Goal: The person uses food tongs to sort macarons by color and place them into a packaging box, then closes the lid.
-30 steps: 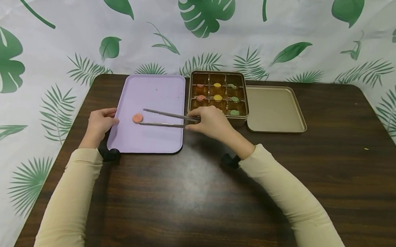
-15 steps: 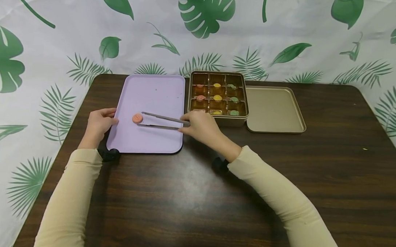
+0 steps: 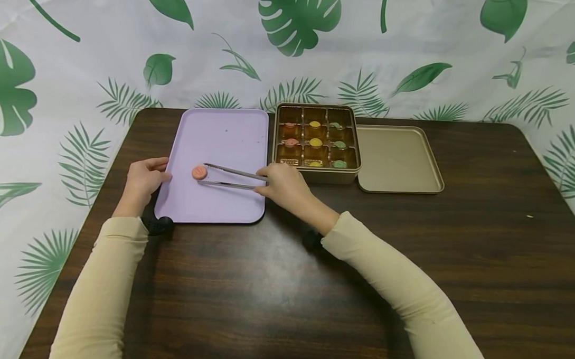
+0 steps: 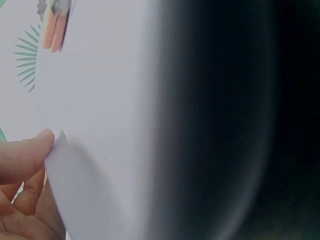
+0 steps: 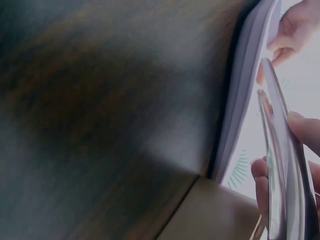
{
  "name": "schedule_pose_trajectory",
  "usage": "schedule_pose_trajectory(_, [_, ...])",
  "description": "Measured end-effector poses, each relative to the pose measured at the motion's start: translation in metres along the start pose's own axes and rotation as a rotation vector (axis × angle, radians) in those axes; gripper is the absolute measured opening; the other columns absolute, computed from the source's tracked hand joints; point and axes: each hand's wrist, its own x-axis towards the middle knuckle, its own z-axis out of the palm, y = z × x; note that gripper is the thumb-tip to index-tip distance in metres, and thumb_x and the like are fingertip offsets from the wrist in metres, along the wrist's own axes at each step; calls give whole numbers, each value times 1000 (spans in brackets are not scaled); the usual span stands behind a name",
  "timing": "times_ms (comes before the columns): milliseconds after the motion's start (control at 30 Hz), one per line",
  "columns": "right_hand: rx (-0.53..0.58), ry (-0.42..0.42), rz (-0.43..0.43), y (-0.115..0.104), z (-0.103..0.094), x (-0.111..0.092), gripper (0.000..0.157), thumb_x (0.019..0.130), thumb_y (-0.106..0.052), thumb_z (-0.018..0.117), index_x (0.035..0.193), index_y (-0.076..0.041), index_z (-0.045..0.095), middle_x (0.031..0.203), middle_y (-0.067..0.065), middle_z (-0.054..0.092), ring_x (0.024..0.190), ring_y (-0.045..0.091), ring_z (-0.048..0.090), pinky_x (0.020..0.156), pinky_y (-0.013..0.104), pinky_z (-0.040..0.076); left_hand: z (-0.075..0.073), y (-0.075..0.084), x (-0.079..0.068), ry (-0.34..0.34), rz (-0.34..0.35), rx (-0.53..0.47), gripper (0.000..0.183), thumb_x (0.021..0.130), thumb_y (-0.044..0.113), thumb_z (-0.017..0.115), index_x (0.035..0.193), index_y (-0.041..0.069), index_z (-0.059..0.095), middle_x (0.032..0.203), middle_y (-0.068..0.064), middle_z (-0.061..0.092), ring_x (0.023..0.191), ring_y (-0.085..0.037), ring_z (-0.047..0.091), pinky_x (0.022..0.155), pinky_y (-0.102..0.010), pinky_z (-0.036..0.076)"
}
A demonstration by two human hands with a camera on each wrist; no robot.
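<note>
My left hand [image 3: 146, 181] grips the left rim of a lavender tray [image 3: 220, 203], thumb [image 4: 30, 155] over the edge and fingers behind it. A round orange-pink sandwich cookie [image 3: 199, 172] sits on the tray, a short way right of that hand. Metal tongs [image 3: 235, 171] are held in my right hand [image 3: 284, 183], thumb and fingers on opposite arms. Their tips stand apart, one above and one below the cookie's right part in the head view. In the left wrist view the cookie [image 4: 54, 32] shows edge-on as two orange layers.
Right of the tray stands a gold tin [image 3: 335, 177] with a clear divided insert; pink, yellow and green round cookies sit in its compartments. A flat gold lid [image 3: 397, 159] lies beside it. Dark crumbs dot the tray. A leaf-print cloth [image 3: 349, 55] hangs behind the table [image 3: 284, 285].
My right hand has moved left and slightly down with the tongs, whose tips have come to either side of the cookie. The left hand and tray have stayed in place.
</note>
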Motion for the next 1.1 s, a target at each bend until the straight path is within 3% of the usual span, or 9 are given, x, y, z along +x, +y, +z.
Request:
schedule_pose_trajectory(167, [27, 10, -8, -1, 4, 2, 34, 85, -28, 71, 113, -9, 71, 111, 6, 72, 96, 18, 69, 85, 36, 55, 1, 0, 0, 0, 6, -4, 51, 93, 1, 50, 143, 3, 42, 143, -23, 46, 126, -32, 45, 110, -44, 38])
schedule_pose_trajectory(533, [60, 5, -13, -3, 7, 2, 32, 86, -26, 70, 113, -9, 71, 111, 7, 73, 84, 17, 70, 76, 33, 57, 2, 2, -1, 2, 19, 2, 51, 92, 1, 50, 142, 2, 43, 142, -22, 48, 124, -30, 46, 109, -43, 40])
schedule_pose_trajectory(867, [72, 40, -5, 3, 5, -4, 30, 86, -27, 70, 110, -10, 72, 108, 6, 73, 88, 17, 70, 74, 33, 57, 1, 1, 0, 6, 12, 21, 51, 91, 1, 51, 142, 3, 44, 141, -20, 50, 120, -25, 47, 106, -39, 43])
schedule_pose_trajectory(1100, [98, 80, 2, 13, -5, -14, 29, 85, -27, 71, 109, -10, 73, 104, 5, 75, 74, 15, 66, 68, 32, 53, 0, -1, 2, -10, 3, 3, 52, 91, 1, 51, 143, 4, 42, 143, -20, 48, 125, -27, 46, 109, -42, 40])
